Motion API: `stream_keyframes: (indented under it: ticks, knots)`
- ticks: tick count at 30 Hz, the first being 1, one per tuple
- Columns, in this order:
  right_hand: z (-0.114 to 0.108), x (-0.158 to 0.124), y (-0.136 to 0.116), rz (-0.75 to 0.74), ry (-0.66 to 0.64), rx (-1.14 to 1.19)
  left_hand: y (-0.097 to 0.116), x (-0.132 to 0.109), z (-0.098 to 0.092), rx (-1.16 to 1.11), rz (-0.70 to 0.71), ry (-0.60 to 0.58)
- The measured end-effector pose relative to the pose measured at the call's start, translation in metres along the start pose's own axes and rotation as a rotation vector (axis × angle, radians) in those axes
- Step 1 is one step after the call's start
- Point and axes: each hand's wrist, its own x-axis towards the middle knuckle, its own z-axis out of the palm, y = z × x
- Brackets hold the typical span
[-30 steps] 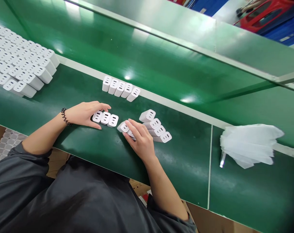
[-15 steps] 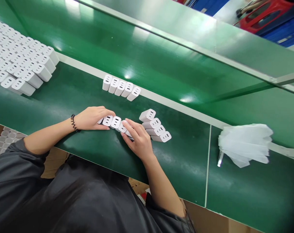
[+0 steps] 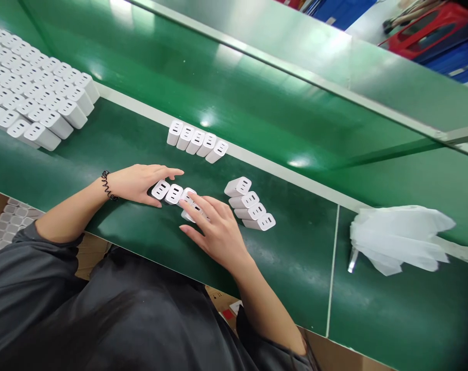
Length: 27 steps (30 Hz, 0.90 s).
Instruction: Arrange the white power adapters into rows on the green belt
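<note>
While the left hand (image 3: 136,182) curves half-open beside white chargers (image 3: 174,194), the spread right hand (image 3: 220,231) touches them.

Charger block (image 3: 44,95) left; separate chargers (image 3: 174,194) midway; seemingly bags (image 3: 396,238) right, on bench (image 3: 296,273).

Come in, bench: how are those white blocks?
Left grip open around one end of the near white blocks. Right grip spread over the other end. Fingers partly hide some blocks.

the person's left hand (image 3: 133,182) curves into a loose c; the right hand (image 3: 220,231) is palm-down, loosely spread.
</note>
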Motion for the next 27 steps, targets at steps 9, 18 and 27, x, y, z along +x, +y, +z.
stream_keyframes:
  ticks: [9,18,27]
  knots:
    - [-0.003,0.011,0.019,0.112,0.003,-0.174,-0.001,0.0,-0.002,0.001,-0.01,-0.013]
    - [-0.018,-0.007,0.043,0.307,0.111,-0.212,-0.001,0.0,-0.003,0.021,-0.015,-0.024]
    - [-0.029,-0.013,0.027,0.115,-0.245,0.094,0.009,0.005,0.013,0.057,0.135,0.053]
